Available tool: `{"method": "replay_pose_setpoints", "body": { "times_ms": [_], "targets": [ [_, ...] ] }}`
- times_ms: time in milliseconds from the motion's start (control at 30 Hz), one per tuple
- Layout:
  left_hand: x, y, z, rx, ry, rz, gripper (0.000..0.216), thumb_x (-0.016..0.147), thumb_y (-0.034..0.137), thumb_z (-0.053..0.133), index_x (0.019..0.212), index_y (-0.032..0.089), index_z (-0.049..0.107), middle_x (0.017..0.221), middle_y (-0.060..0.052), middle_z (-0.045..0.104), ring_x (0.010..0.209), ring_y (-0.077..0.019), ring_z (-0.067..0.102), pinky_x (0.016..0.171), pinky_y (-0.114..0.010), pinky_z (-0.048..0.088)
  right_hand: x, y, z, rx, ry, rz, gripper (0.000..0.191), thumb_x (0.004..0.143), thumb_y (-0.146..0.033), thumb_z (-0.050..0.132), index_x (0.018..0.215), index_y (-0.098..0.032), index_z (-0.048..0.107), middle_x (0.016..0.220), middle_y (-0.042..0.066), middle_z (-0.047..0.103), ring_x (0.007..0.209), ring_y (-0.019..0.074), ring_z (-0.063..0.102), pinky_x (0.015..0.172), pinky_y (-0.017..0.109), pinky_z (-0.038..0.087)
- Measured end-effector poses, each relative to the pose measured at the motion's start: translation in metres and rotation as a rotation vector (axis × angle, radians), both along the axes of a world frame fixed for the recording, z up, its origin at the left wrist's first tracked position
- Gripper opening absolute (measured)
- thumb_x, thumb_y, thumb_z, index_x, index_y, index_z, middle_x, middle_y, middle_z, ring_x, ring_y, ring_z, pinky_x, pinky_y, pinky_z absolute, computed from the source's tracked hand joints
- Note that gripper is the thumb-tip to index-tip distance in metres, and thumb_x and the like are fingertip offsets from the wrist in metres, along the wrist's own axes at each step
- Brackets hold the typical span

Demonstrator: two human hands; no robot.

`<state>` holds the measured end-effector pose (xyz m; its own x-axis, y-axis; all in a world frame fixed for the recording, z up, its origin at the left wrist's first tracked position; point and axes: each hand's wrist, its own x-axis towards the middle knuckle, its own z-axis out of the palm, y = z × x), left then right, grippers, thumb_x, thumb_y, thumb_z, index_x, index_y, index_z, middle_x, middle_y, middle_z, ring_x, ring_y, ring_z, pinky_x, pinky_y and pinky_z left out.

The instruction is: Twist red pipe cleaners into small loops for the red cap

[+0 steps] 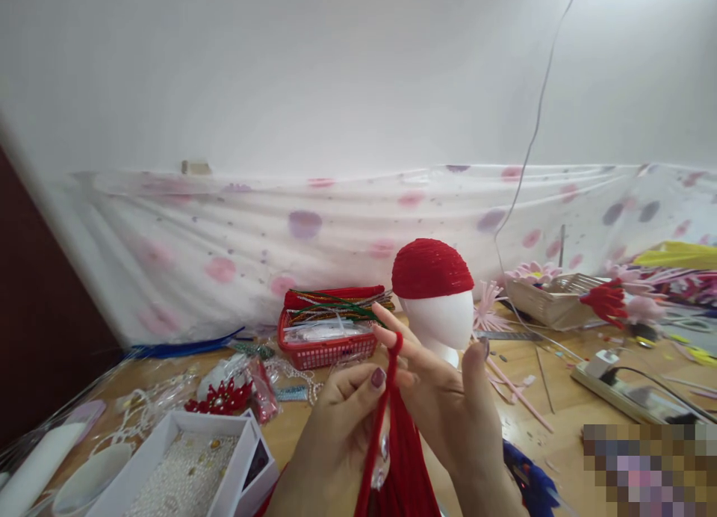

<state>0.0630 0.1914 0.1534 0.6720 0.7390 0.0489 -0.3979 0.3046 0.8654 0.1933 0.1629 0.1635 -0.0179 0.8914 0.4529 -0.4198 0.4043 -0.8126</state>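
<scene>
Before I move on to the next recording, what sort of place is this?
Probably a handicraft workspace: a white mannequin head wears a red cap, a red basket holds thin coloured stems, and a white box holds pearl-like beads.

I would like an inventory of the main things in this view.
strands: many, red, bottom centre
mannequin head: one, white, centre right
cap: one, red, on mannequin head
basket: one, red, left of mannequin head
bead box: one, white, lower left
wicker tray: one, beige, right side
power strip: one, whitish, far right
spotted sheet: one, white, along wall
craft pieces: many, mixed colours, across table
left hand: one, bare, pinching strand
right hand: one, bare, strand round finger
</scene>
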Motion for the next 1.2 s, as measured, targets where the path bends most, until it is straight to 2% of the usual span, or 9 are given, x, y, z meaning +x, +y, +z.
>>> {"method": "replay_pose_setpoints", "body": {
  "times_ms": [100,200,300,433,567,767,1033,1133,1200],
  "targets": [
    [0.000,0.005,-0.006,0.003,-0.055,-0.164,0.049,0.066,0.061,0.079,0.070,0.014,0.069,0.034,0.011,0.035,0.028,-0.0020,0.022,0.034,-0.017,0.021,-0.003,-0.002,0.002,-0.050,0.063,0.104,0.085,0.084,-0.082,0.014,0.106,-0.031,0.079,0.155,-0.001,0.046,0.149,0.0355,0.028,0.117,0.058,0.027],
    [0.001,0.003,-0.003,0.071,-0.024,-0.092,0.049,0.065,0.060,0.080,0.061,0.016,0.061,0.035,0.011,0.033,0.032,-0.0026,0.019,0.037,-0.020,0.015,-0.003,0.000,0.001,-0.027,0.090,0.121,0.092,0.081,-0.085,0.009,0.104,-0.030,0.080,0.155,0.000,0.046,0.147,0.0372,0.032,0.115,0.059,0.030],
    [0.000,-0.004,0.004,0.280,0.179,0.236,0.046,0.072,0.055,0.076,0.056,0.019,0.053,0.043,0.008,0.036,0.041,-0.0061,0.025,0.044,-0.022,0.016,0.000,0.002,-0.004,0.062,-0.054,-0.072,0.095,0.081,-0.084,0.002,0.106,-0.035,0.079,0.159,-0.004,0.040,0.150,0.0355,0.024,0.119,0.058,0.023],
    [0.003,-0.011,-0.001,0.687,0.583,0.779,0.031,0.076,0.030,0.072,0.054,0.022,0.053,0.048,0.003,0.045,0.049,-0.0131,0.036,0.052,-0.027,0.017,-0.001,-0.003,-0.013,0.162,-0.439,-0.437,0.065,0.084,-0.080,0.032,0.124,-0.043,0.068,0.165,-0.017,0.016,0.154,0.0326,-0.006,0.123,0.057,0.003],
    [0.009,-0.008,-0.014,0.827,0.695,0.960,0.027,0.076,0.026,0.070,0.054,0.023,0.055,0.050,0.000,0.053,0.049,-0.0159,0.040,0.053,-0.028,0.016,0.000,-0.002,-0.023,0.253,-0.779,-0.610,0.064,0.090,-0.071,0.031,0.144,-0.040,0.049,0.167,-0.014,0.003,0.152,0.0345,-0.018,0.120,0.064,-0.007],
    [-0.001,0.001,0.004,0.560,0.409,0.506,0.025,0.082,0.035,0.068,0.064,0.019,0.064,0.062,0.000,0.058,0.058,-0.0142,0.053,0.056,-0.024,0.038,0.022,0.025,-0.033,0.300,-0.587,-0.525,0.086,0.077,-0.087,0.005,0.121,-0.048,0.068,0.156,-0.016,0.040,0.151,0.0353,0.011,0.122,0.056,-0.009],
    [0.002,0.012,-0.010,-0.026,-0.146,-0.201,0.030,0.077,0.041,0.079,0.082,0.012,0.074,0.039,0.008,0.050,0.027,-0.0022,0.034,0.029,-0.013,0.029,-0.001,0.002,-0.007,0.067,-0.197,-0.210,0.082,0.084,-0.083,0.015,0.113,-0.036,0.076,0.159,-0.004,0.039,0.152,0.0328,0.014,0.123,0.056,0.004],
    [0.007,0.012,-0.017,-0.207,-0.334,-0.405,0.027,0.078,0.039,0.079,0.079,0.014,0.072,0.048,0.002,0.065,0.032,-0.0039,0.053,0.032,-0.008,0.038,-0.005,0.000,-0.003,0.039,-0.072,-0.117,0.082,0.085,-0.082,0.019,0.111,-0.032,0.078,0.157,0.001,0.042,0.129,0.0333,0.053,0.110,0.053,0.041],
    [0.010,0.010,-0.018,-0.286,-0.380,-0.484,0.028,0.077,0.040,0.080,0.081,0.014,0.071,0.067,-0.004,0.076,0.052,-0.0097,0.071,0.042,-0.008,0.048,-0.005,-0.001,-0.002,-0.005,0.050,0.028,0.082,0.085,-0.082,0.021,0.114,-0.029,0.077,0.154,0.007,0.046,0.076,0.0211,0.071,0.070,0.043,0.064]
  ]
}}
